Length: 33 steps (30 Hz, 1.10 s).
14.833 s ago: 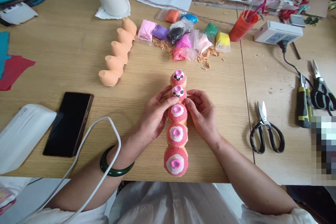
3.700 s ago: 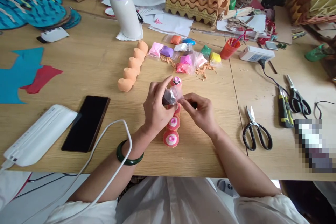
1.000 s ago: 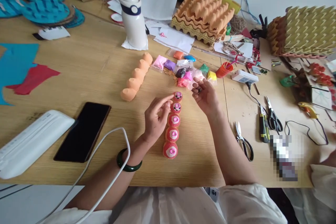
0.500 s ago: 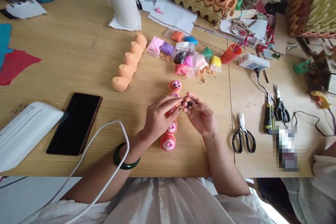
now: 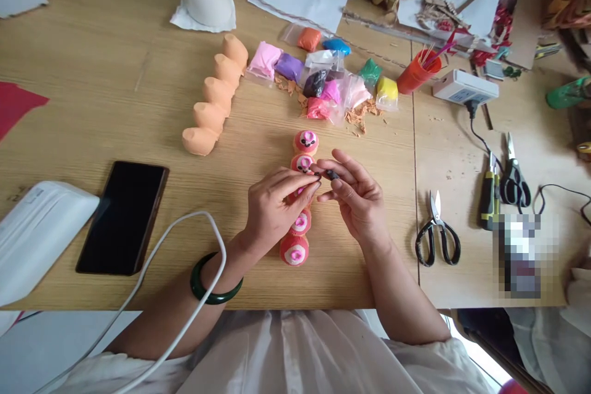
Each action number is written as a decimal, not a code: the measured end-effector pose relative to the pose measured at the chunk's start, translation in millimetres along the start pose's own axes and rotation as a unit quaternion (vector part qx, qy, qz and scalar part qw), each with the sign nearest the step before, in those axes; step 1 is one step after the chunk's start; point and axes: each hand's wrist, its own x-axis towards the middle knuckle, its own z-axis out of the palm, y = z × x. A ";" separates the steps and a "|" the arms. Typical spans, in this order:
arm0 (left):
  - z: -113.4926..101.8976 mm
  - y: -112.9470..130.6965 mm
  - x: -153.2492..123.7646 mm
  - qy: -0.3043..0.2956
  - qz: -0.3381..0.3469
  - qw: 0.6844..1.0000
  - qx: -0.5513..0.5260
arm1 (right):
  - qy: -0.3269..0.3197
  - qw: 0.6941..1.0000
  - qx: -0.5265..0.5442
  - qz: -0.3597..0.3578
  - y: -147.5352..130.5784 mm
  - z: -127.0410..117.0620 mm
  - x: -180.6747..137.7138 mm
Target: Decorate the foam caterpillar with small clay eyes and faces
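Note:
A row of peach egg-carton cups [image 5: 305, 143] topped with pink and white clay rings lies on the wooden table [image 5: 115, 92]; the two far cups carry small black faces. Both hands hover over the row's middle. My right hand [image 5: 357, 203] pinches a tiny black clay bit [image 5: 334, 175] between thumb and fingertips. Fingers of my left hand [image 5: 272, 209] are drawn together, their tips meeting the right hand's at that bit. A green bangle [image 5: 210, 286] circles my left wrist.
Clay packets in several colours [image 5: 323, 77] lie beyond the row, beside a plain peach cup strip [image 5: 212, 101]. Black phone [image 5: 122, 217] and white device [image 5: 39, 240] sit left, a white cable [image 5: 184, 240] crossing my arm. Scissors [image 5: 436, 237], pliers [image 5: 488, 194], power strip [image 5: 465, 86], red cup [image 5: 415, 71] lie right.
Over the last second my right hand came back from the clay packets with a black bit. Both hands now meet over the cup row, and the view has tilted downward.

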 end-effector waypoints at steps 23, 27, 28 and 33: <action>-1.5 2.3 0.0 0.018 -0.148 0.987 -0.066 | -0.033 0.981 -0.140 -0.128 1.4 11.8 -15.8; -2.0 4.1 -0.4 0.020 -0.176 0.980 -0.087 | -0.037 0.969 -0.198 -0.142 2.8 12.5 -20.3; -2.3 4.2 -0.4 0.018 -0.178 0.980 -0.087 | -0.029 0.972 -0.196 -0.130 2.8 12.7 -20.8; -3.6 5.1 0.4 -0.012 -0.182 0.980 -0.084 | 0.039 0.986 -0.142 -0.082 0.4 13.8 -17.8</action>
